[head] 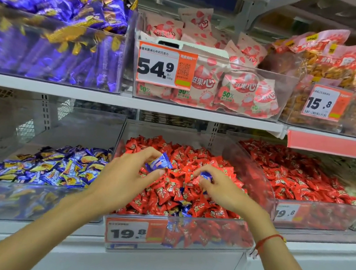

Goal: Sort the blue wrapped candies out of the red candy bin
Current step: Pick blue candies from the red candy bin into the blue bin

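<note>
- The left hand (127, 173) pinches a blue wrapped candy (158, 162) above the red candy bin (181, 230) at lower centre, its long axis tilted up to the right.
- The right hand (217, 187) pinches a second blue candy (206, 176) at the red pile's surface.
- The blue-and-yellow candy bin (30, 203) lies left in the frame, nearer the left hand.

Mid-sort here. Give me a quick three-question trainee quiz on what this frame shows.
1. True or false: the left hand pinches a blue candy.
2. The bin of blue and yellow candies sits on which side of the red candy bin? A) left B) right
3. What does the right hand hold?

Key: 1 true. 2 A. 3 A second blue candy, pinched over the red pile.
</note>
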Demonstrator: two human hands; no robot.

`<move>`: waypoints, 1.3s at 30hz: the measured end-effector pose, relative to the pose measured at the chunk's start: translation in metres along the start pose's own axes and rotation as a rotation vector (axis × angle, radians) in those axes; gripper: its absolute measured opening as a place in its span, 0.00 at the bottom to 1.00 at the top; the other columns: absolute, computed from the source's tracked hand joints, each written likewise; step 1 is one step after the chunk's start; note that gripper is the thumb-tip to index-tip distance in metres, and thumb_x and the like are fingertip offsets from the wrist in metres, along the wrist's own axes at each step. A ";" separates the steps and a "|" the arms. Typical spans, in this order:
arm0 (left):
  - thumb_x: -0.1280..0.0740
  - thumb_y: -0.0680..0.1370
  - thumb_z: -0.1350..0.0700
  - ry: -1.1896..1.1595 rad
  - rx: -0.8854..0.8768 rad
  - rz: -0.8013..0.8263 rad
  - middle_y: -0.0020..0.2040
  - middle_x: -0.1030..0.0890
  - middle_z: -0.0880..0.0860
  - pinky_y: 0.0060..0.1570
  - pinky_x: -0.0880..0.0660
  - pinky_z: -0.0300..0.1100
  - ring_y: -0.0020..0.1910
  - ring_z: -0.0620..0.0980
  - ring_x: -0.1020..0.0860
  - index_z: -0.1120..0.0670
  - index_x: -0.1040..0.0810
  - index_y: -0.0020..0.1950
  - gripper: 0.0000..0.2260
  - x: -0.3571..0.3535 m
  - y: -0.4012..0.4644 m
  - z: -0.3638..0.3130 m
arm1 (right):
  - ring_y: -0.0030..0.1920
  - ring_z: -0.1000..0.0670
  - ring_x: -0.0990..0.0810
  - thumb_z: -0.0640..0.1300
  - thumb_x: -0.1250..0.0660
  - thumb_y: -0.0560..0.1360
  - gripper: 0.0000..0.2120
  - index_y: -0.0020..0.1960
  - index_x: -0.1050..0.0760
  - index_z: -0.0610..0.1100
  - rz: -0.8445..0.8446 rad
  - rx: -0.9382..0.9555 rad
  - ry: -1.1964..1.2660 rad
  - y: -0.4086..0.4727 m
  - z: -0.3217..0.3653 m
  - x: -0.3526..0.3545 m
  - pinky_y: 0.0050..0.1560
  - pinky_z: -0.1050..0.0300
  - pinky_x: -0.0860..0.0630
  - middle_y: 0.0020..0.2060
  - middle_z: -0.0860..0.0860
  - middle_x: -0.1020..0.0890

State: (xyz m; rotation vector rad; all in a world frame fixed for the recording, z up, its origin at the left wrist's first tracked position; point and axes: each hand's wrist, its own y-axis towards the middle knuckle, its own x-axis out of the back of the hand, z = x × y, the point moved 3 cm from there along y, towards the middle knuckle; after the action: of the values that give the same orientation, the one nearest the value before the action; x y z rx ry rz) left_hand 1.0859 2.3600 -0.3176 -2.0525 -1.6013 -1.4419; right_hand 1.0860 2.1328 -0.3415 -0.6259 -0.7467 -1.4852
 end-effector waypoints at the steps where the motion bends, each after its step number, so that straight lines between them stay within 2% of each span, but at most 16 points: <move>1: 0.38 0.79 0.42 -0.001 -0.008 -0.018 0.52 0.22 0.40 0.49 0.25 0.47 0.38 0.45 0.20 0.40 0.30 0.61 0.12 0.004 -0.002 -0.002 | 0.34 0.52 0.26 0.41 0.41 0.81 0.06 0.56 0.29 0.48 0.017 0.006 -0.121 0.003 0.003 -0.006 0.35 0.60 0.28 0.40 0.49 0.23; 4: 0.40 0.79 0.42 -0.050 -0.004 -0.042 0.52 0.19 0.44 0.50 0.24 0.48 0.41 0.46 0.20 0.41 0.30 0.63 0.13 0.006 -0.004 -0.001 | 0.54 0.46 0.22 0.50 0.30 0.74 0.12 0.56 0.25 0.51 0.025 -0.038 -0.650 0.010 0.012 -0.023 0.57 0.53 0.30 0.53 0.50 0.20; 8: 0.37 0.79 0.44 -0.196 0.024 -0.033 0.59 0.23 0.38 0.61 0.27 0.50 0.59 0.41 0.25 0.44 0.27 0.63 0.13 -0.001 0.001 0.009 | 0.59 0.47 0.23 0.58 0.28 0.70 0.16 0.54 0.21 0.52 0.046 -0.075 -0.849 0.019 0.016 -0.038 0.64 0.52 0.39 0.55 0.51 0.19; 11: 0.38 0.79 0.43 -0.227 0.022 -0.035 0.62 0.22 0.41 0.63 0.28 0.49 0.62 0.41 0.26 0.45 0.26 0.64 0.15 -0.003 0.006 0.013 | 0.52 0.47 0.22 0.57 0.34 0.76 0.10 0.48 0.20 0.51 0.022 -0.111 -0.552 0.020 0.012 -0.028 0.54 0.56 0.33 0.50 0.50 0.18; 14: 0.38 0.79 0.44 -0.333 0.058 -0.008 0.63 0.22 0.44 0.65 0.29 0.47 0.63 0.42 0.26 0.48 0.26 0.66 0.16 -0.007 0.010 0.016 | 0.34 0.53 0.31 0.48 0.40 0.81 0.14 0.38 0.29 0.46 0.084 -0.139 -0.091 0.012 0.012 -0.011 0.36 0.60 0.37 0.34 0.50 0.28; 16: 0.37 0.79 0.46 -0.434 0.079 0.032 0.62 0.21 0.46 0.64 0.27 0.48 0.62 0.43 0.24 0.48 0.25 0.64 0.14 -0.012 0.011 0.014 | 0.31 0.55 0.36 0.47 0.42 0.82 0.16 0.35 0.34 0.46 0.138 -0.129 0.114 0.002 0.018 -0.003 0.34 0.61 0.39 0.30 0.53 0.31; 19: 0.36 0.80 0.50 -0.612 0.124 0.069 0.58 0.19 0.47 0.54 0.21 0.43 0.55 0.41 0.21 0.47 0.25 0.60 0.09 -0.018 0.010 0.005 | 0.34 0.57 0.32 0.50 0.41 0.81 0.12 0.43 0.29 0.45 0.182 -0.029 0.341 -0.007 0.035 -0.003 0.39 0.64 0.35 0.31 0.58 0.29; 22: 0.37 0.81 0.54 -0.725 0.121 0.044 0.50 0.16 0.45 0.44 0.19 0.39 0.48 0.38 0.18 0.45 0.25 0.57 0.07 -0.020 0.011 -0.005 | 0.38 0.57 0.26 0.50 0.37 0.80 0.08 0.53 0.21 0.49 0.141 0.111 0.341 -0.008 0.052 -0.011 0.42 0.64 0.31 0.39 0.50 0.20; 24: 0.35 0.80 0.55 -0.754 0.117 -0.025 0.50 0.17 0.45 0.42 0.19 0.37 0.46 0.38 0.18 0.46 0.23 0.57 0.08 -0.017 0.011 -0.005 | 0.32 0.53 0.30 0.51 0.33 0.77 0.09 0.48 0.18 0.47 0.019 0.198 0.324 -0.007 0.061 -0.015 0.37 0.58 0.34 0.33 0.42 0.23; 26: 0.32 0.78 0.56 -0.760 0.121 -0.106 0.50 0.17 0.43 0.42 0.19 0.38 0.45 0.37 0.18 0.45 0.22 0.54 0.07 -0.011 0.010 -0.002 | 0.27 0.58 0.27 0.49 0.29 0.74 0.10 0.42 0.17 0.43 -0.149 0.200 0.370 -0.008 0.068 -0.015 0.36 0.66 0.33 0.26 0.55 0.23; 29: 0.28 0.75 0.55 -0.721 0.145 -0.195 0.48 0.17 0.40 0.47 0.19 0.43 0.46 0.38 0.18 0.42 0.21 0.48 0.08 0.003 0.007 0.005 | 0.34 0.62 0.23 0.48 0.24 0.69 0.06 0.39 0.18 0.46 -0.285 0.185 0.383 -0.010 0.078 -0.017 0.42 0.68 0.31 0.31 0.60 0.19; 31: 0.27 0.74 0.55 -0.687 0.150 -0.259 0.46 0.15 0.42 0.48 0.20 0.46 0.47 0.41 0.17 0.41 0.19 0.46 0.07 0.021 0.004 0.017 | 0.27 0.60 0.30 0.46 0.25 0.70 0.06 0.41 0.21 0.47 -0.208 0.166 0.365 -0.005 0.087 -0.024 0.34 0.69 0.34 0.29 0.58 0.24; 33: 0.26 0.74 0.52 -0.563 0.173 -0.365 0.44 0.16 0.38 0.49 0.21 0.46 0.46 0.42 0.17 0.39 0.19 0.44 0.07 0.046 -0.001 0.040 | 0.22 0.59 0.33 0.40 0.34 0.76 0.05 0.43 0.25 0.48 -0.088 0.034 0.351 0.008 0.095 -0.036 0.26 0.68 0.35 0.32 0.50 0.25; 35: 0.27 0.73 0.49 -0.373 0.252 -0.431 0.43 0.18 0.35 0.49 0.23 0.46 0.42 0.41 0.19 0.36 0.21 0.44 0.08 0.068 -0.009 0.067 | 0.20 0.60 0.30 0.32 0.45 0.77 0.16 0.43 0.25 0.50 0.020 -0.060 0.448 0.017 0.107 -0.050 0.25 0.65 0.34 0.35 0.47 0.24; 37: 0.28 0.74 0.49 -0.208 0.330 -0.426 0.40 0.19 0.38 0.42 0.26 0.43 0.34 0.39 0.21 0.37 0.21 0.48 0.07 0.077 -0.016 0.094 | 0.29 0.54 0.25 0.31 0.47 0.77 0.19 0.47 0.25 0.53 0.048 0.032 0.470 0.020 0.120 -0.064 0.31 0.62 0.32 0.39 0.46 0.22; 39: 0.29 0.76 0.51 -0.117 0.386 -0.388 0.41 0.18 0.46 0.38 0.32 0.42 0.30 0.42 0.25 0.45 0.19 0.56 0.09 0.075 -0.019 0.117 | 0.39 0.44 0.25 0.36 0.42 0.79 0.14 0.56 0.27 0.55 0.023 0.197 0.420 0.019 0.137 -0.078 0.39 0.54 0.30 0.49 0.40 0.20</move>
State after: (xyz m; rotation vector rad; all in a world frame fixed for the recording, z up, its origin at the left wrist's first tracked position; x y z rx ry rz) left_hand 1.1346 2.4913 -0.3294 -1.6977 -2.2154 -1.0071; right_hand 1.1016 2.2882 -0.3128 -0.1613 -0.5452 -1.4370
